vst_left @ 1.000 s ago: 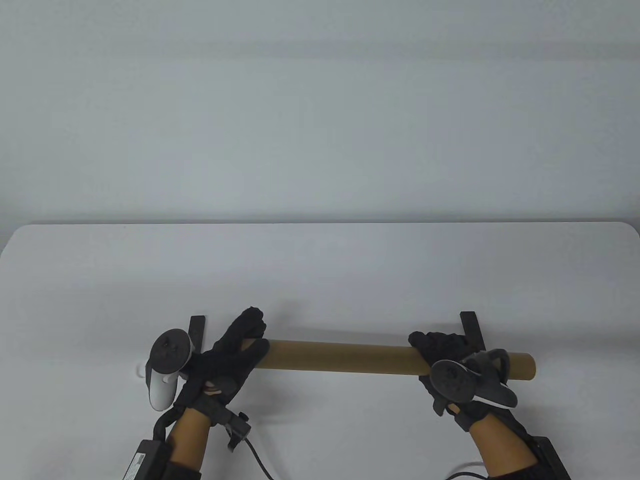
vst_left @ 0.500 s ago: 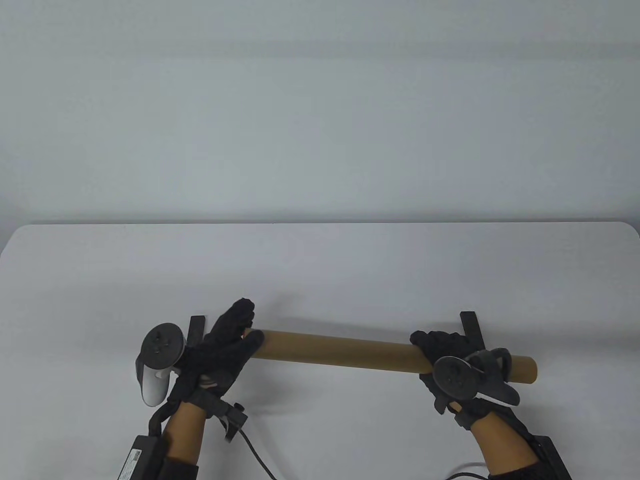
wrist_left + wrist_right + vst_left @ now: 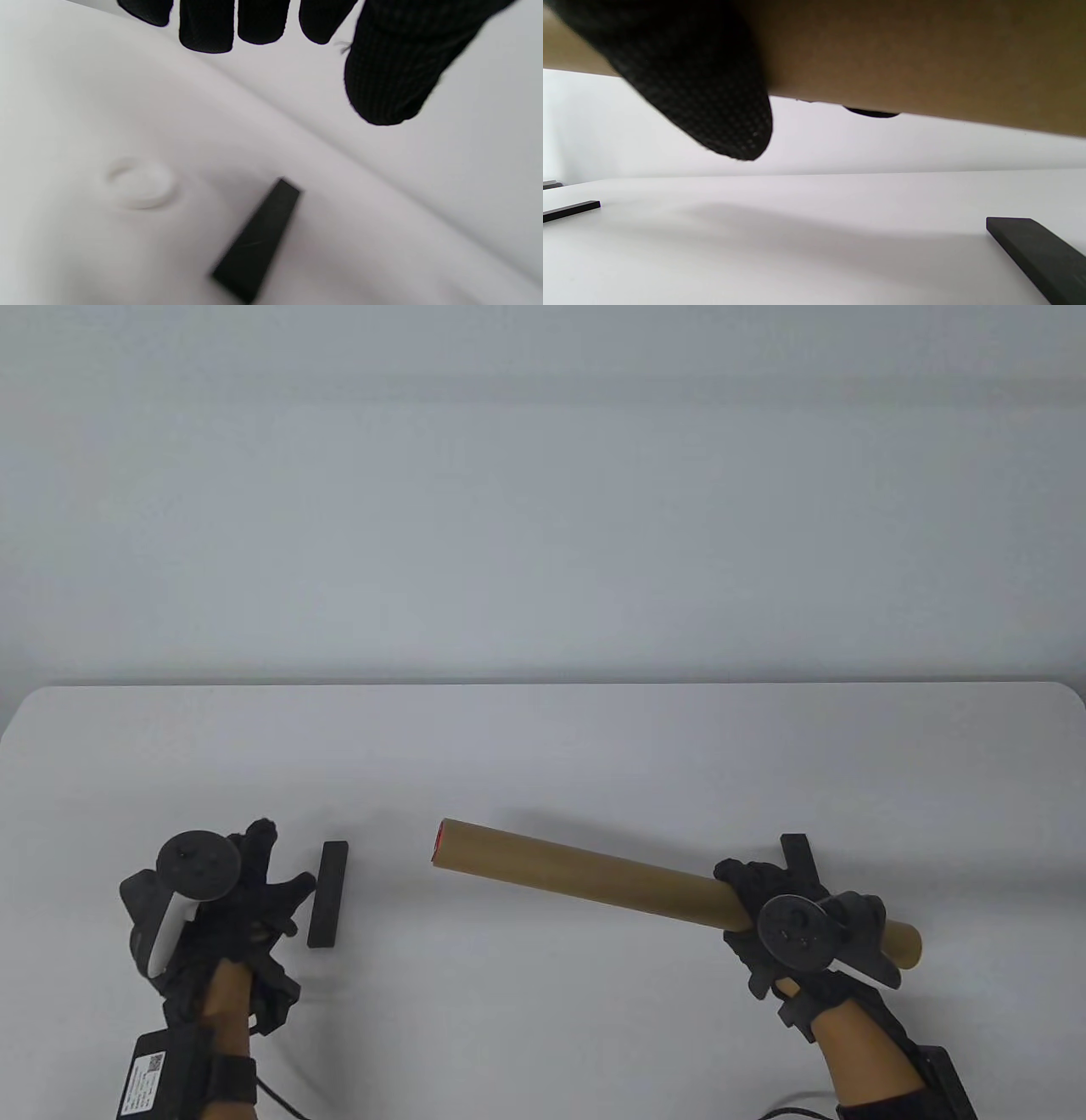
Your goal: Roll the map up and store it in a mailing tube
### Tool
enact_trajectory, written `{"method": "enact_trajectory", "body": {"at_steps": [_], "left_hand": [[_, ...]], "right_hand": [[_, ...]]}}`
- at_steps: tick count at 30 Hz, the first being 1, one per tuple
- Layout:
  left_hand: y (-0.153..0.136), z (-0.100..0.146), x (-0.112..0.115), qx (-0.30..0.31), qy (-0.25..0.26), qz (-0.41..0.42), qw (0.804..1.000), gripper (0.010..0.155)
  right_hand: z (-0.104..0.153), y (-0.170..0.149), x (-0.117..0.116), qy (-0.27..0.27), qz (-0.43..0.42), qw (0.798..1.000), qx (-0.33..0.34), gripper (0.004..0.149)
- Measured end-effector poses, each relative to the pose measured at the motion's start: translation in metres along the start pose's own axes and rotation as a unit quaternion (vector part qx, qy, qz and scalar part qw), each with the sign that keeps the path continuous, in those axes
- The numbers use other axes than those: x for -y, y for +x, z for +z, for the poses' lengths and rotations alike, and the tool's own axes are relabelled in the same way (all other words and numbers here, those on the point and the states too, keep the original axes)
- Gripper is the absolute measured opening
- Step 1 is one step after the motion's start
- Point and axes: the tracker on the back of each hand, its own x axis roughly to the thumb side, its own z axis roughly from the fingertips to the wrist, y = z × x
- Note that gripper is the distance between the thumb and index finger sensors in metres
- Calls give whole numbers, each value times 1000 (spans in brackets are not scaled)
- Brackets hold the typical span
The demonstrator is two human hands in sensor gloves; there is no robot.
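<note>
Now the mailing tube is loaded and waits for its cap.

Right hand wraps its fingers round the brown mailing tube near its right end, holding it off the table, slanted up toward the left; red at the open left mouth suggests the rolled map inside. Left hand hangs empty, fingers relaxed, beside a black bar. A white cap lies below it: fetching it and closing the tube looks next.
</note>
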Motion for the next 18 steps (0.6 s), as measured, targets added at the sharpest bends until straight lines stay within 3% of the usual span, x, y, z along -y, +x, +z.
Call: {"method": "enact_trajectory", "body": {"at_steps": [9,18], "left_hand": [[-53,-25,38,-127,-75,-71,987,84],[-37,-39,49,-143,-84,-140,976,79]], "right_hand": [[0,1,0,1,4,1000,4,74],[0,2,0,9,8,1000,8,74]]}}
